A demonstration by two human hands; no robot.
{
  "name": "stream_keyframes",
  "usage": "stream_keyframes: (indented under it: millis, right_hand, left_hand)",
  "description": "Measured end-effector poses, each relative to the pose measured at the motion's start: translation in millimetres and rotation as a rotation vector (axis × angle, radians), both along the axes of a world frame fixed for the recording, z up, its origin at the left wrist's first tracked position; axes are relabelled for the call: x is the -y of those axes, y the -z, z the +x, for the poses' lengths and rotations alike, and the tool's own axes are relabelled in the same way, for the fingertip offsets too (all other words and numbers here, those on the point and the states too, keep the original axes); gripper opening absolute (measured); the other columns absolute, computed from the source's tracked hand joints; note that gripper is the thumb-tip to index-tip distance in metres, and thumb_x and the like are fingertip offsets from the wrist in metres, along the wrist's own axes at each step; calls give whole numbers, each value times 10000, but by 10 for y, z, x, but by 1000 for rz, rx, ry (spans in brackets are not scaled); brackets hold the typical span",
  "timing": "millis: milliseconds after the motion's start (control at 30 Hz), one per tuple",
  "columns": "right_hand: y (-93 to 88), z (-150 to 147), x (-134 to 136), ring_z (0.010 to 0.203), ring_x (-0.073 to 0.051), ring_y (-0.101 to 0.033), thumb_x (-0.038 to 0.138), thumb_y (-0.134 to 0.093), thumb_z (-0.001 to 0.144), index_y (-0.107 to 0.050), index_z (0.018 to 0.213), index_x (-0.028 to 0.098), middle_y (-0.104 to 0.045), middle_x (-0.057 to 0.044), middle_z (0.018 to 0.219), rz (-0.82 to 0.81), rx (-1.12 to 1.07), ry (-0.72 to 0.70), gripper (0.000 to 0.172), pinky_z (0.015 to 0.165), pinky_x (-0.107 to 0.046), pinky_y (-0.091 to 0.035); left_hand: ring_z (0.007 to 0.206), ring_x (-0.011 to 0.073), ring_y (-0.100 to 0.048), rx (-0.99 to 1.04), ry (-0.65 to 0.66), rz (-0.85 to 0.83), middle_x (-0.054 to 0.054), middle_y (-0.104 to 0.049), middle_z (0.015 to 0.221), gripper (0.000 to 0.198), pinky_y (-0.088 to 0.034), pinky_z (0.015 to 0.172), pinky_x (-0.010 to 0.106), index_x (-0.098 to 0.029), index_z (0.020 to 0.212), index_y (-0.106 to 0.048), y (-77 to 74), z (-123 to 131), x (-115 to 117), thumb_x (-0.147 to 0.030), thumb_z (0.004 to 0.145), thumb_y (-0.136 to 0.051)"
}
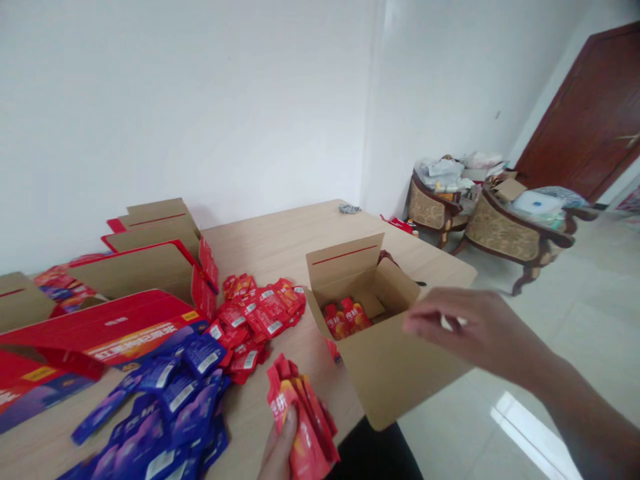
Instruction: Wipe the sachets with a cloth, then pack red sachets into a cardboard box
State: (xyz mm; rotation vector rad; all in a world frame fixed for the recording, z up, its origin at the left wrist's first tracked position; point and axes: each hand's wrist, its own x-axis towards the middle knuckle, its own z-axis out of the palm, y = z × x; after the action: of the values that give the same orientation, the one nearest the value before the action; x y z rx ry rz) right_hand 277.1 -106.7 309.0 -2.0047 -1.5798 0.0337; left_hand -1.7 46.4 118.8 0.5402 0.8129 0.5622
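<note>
My left hand (281, 440) is closed around a bundle of red snack sachets (306, 417) at the bottom middle. My right hand (460, 323), slightly blurred, hovers over the raised front flap of an open cardboard box (395, 373). Its thumb and fingertips are pinched together, and nothing shows between them. Two red sachets (347, 319) lie inside the box, towards its left side. Left of the box is a pile of red sachets (257, 313) on the table. Closer to me, a heap of blue-purple sachets (165, 407) spreads over the table's left part.
Large red cartons (150, 320) with upright flaps stand at the left of the wooden table (280, 230). A small grey crumpled item (349, 209) rests near the far edge. Two patterned armchairs (507, 223) piled with bags stand beyond, near a brown door (583, 113).
</note>
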Motion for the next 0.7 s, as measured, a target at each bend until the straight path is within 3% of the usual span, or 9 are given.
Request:
stream_keyframes:
  millis: [100, 167, 200, 300, 433, 500, 633, 700]
  right_hand:
    - [304, -567, 155, 607, -102, -605, 397, -753, 932, -695, 771, 253, -662, 39, 652, -2, -179, -317, 224, 583, -218, -413]
    - [585, -882, 109, 658, -109, -631, 364, -764, 922, -670, 822, 250, -682, 31, 711, 60, -258, -400, 178, 604, -215, -421]
    - [722, -1013, 57, 683, -116, -637, 353, -774, 910, -655, 859, 252, -693, 29, 757, 85, -277, -411, 165, 610, -216, -426]
    - [1017, -1290, -115, 798, -167, -653, 305, -912, 732, -599, 907, 241, -687, 6, 894, 77, -336, -207, 364, 680, -246, -470]
    - [1122, -1420, -201, 893, -192, -630, 170, -862, 720, -581, 962, 235, -644, -9, 982, -13, -483, -51, 376, 777, -285, -495]
    - [1133, -1422, -193, 930, -190, -629, 158, -837, 741, -599, 1041, 242, -650, -5, 1032, -66, -571, -65, 392, 822, -296, -497]
    - [1160, -1400, -186, 985, -189, -645, 126, -833, 722, -589, 1265, 273, -683, 11, 1094, -120, -697, -92, 613, 891, -303, -495]
    - [1150, -1400, -199, 969, -183, -656, 134, -833, 727, -604, 1281, 290, -700, 26, 1074, -124, -722, -99, 619, 881, -295, -495]
  left_hand:
    - [747, 285, -753, 38, 10, 20, 135, -788, 908, 590, -596, 595, 327, -128, 1007, -759, -280, 110, 119, -588, 671, -916]
    - [779, 289, -756, 25, -17, 24, 127, -788, 911, 605, -604, 635, 332, -132, 1041, -757, -414, 178, 233, -592, 677, -911]
    - [806, 293, -759, 12, -47, 34, 120, -788, 909, 605, -610, 673, 337, -135, 1052, -756, -460, 210, 297, -588, 681, -910]
    - [913, 304, -757, -6, -134, 90, 107, -787, 921, 555, -613, 804, 357, -143, 1040, -752, -519, 285, 481, -554, 702, -910]
    - [1015, 327, -743, 13, -191, 128, 114, -784, 965, 542, -598, 911, 402, -146, 1034, -744, -472, 298, 620, -537, 700, -915]
    - [1077, 350, -729, 1, -210, 153, 128, -784, 1028, 568, -586, 953, 429, -151, 1070, -748, -418, 269, 650, -557, 705, -903]
    - [1220, 387, -670, -21, -225, 264, 139, -764, 1199, 607, -544, 1046, 454, -184, 1132, -759, -288, 180, 692, -621, 721, -857]
    - [1275, 391, -637, -39, -233, 329, 144, -742, 1268, 627, -512, 1094, 460, -187, 1181, -750, -228, 123, 701, -638, 750, -823]
